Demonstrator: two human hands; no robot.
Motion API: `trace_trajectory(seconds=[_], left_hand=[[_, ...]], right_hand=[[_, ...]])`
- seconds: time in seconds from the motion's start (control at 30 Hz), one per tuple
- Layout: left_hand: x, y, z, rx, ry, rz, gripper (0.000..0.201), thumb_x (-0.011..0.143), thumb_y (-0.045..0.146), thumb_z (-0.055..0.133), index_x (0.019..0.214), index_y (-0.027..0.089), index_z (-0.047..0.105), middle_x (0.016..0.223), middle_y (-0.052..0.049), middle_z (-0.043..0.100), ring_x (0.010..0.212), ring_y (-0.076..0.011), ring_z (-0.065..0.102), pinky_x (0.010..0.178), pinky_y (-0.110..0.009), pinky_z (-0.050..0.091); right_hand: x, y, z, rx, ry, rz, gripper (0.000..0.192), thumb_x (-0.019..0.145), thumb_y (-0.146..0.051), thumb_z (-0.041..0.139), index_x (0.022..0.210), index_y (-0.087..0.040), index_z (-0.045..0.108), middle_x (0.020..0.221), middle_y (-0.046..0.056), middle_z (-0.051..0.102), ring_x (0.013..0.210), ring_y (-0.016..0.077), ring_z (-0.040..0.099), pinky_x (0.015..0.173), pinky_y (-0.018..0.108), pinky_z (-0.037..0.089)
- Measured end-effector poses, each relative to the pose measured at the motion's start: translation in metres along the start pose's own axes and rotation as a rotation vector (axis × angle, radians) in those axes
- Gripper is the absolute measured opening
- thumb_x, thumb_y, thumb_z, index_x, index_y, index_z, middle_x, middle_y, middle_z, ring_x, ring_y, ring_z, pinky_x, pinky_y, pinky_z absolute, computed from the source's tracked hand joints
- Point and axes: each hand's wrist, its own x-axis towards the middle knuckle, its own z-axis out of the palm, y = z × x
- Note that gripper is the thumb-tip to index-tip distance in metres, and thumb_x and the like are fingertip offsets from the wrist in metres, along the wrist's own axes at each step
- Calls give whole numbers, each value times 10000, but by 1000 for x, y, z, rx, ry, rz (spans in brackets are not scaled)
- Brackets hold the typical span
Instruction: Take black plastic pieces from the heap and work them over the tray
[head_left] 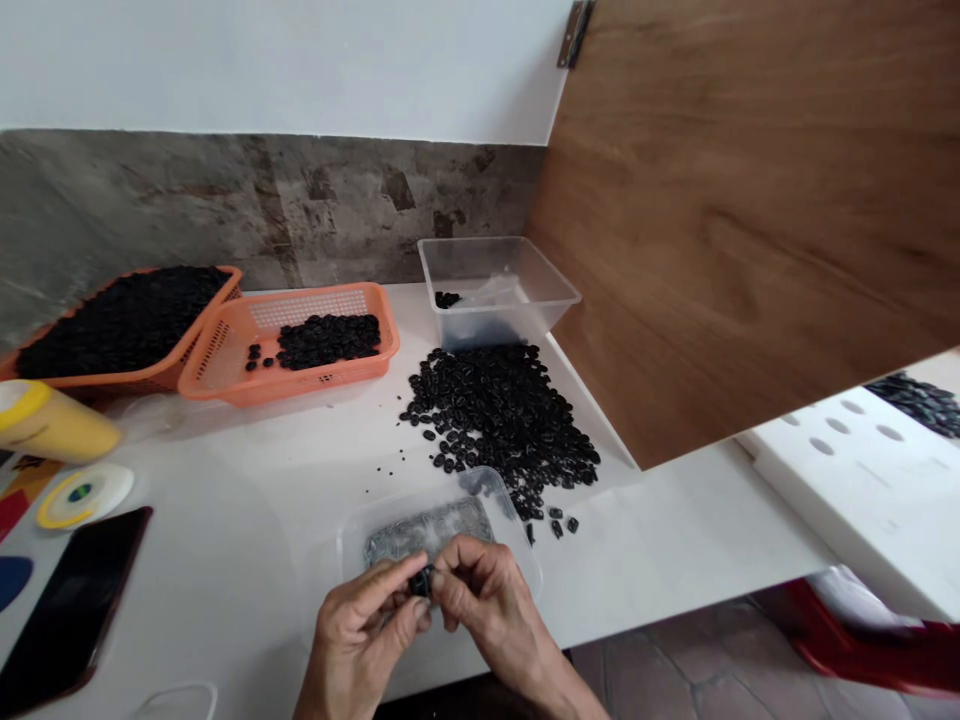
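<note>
A small black plastic part is pinched between the thumb and fingers of my left hand. My right hand is closed at the right edge of that part, its thumb and index finger pressed together; whatever they pinch is too small or hidden to tell. Both hands are over the near side of a clear plastic tub. Inside the tub lies a heap of tiny silvery pieces. Just beyond, a big pile of similar black parts spreads over the white table.
Orange baskets with black parts stand at the back left. A clear bin sits behind the pile, beside a slanted wooden panel. At left lie a phone, a tape roll and a yellow bottle.
</note>
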Motion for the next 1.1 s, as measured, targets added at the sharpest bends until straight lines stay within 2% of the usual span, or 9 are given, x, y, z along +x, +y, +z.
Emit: trace_trajectory(seconds=[0.1, 0.17, 0.3, 0.37, 0.5, 0.77, 0.87, 1.0, 1.1], left_hand=[[-1, 3, 3, -15, -19, 37, 314, 798, 154, 657, 1080, 266, 737, 712, -29, 711, 561, -134, 652, 548, -200, 555], [-3, 3, 6, -71, 13, 1, 277, 808, 182, 653, 1055, 266, 747, 644, -11, 694, 544, -120, 628, 550, -193, 540], [-5, 0, 12, -239, 201, -273, 241, 748, 294, 734, 974, 219, 765, 577, 0, 684, 510, -112, 608, 528, -189, 522], [-4, -2, 11, -277, 168, -358, 252, 713, 322, 764, 921, 179, 769, 567, -19, 688, 503, -122, 611, 519, -202, 521], [-1, -6, 6, -292, 42, -373, 217, 727, 341, 752, 828, 150, 771, 530, -31, 676, 488, -134, 605, 503, -224, 513], [-3, -7, 14, -396, 69, -409, 272, 716, 372, 762, 832, 125, 764, 531, -29, 649, 480, -116, 559, 476, -215, 457], [-2, -5, 17, -479, 74, -435, 269, 688, 364, 787, 802, 123, 756, 558, -32, 652, 472, -103, 552, 467, -205, 435], [0, -2, 18, -562, 86, -467, 256, 664, 348, 808, 766, 122, 747, 552, -22, 637, 458, -85, 533, 455, -189, 411], [0, -2, 18, -608, 57, -471, 225, 685, 334, 796, 764, 128, 749, 542, -14, 626, 460, -76, 523, 461, -180, 400]], right_hand=[[-2, -1, 0, 33, -2, -12, 412, 820, -502, 637, 666, -132, 542, 538, 3, 562, 520, 96, 528, 504, 196, 354], [-3, -1, 1, 59, -15, -32, 387, 824, -470, 648, 666, -135, 536, 537, 2, 572, 530, 99, 547, 506, 190, 361], [-3, -1, 4, 91, -14, -43, 339, 845, -422, 643, 688, -138, 543, 568, 18, 613, 548, 111, 582, 530, 197, 411], [-3, -1, 5, 97, 1, -48, 319, 843, -403, 650, 693, -139, 549, 560, 10, 607, 523, 103, 565, 534, 201, 432], [-5, -1, 6, 67, 8, -68, 299, 833, -375, 668, 683, -144, 548, 538, -5, 591, 508, 95, 541, 540, 197, 438], [-6, 6, -4, -81, 4, -42, 314, 867, -395, 614, 687, -141, 574, 552, -8, 564, 504, 85, 465, 490, 196, 356], [-4, 2, -8, -74, -33, -31, 329, 856, -409, 630, 692, -128, 576, 557, 7, 589, 522, 95, 498, 512, 209, 360], [-4, -2, -9, 64, -122, -16, 329, 841, -426, 651, 748, -118, 583, 596, 35, 646, 581, 129, 600, 581, 238, 422], [-4, 0, -9, 173, -123, -9, 329, 815, -424, 686, 825, -112, 584, 629, 38, 654, 594, 143, 635, 597, 254, 453]])
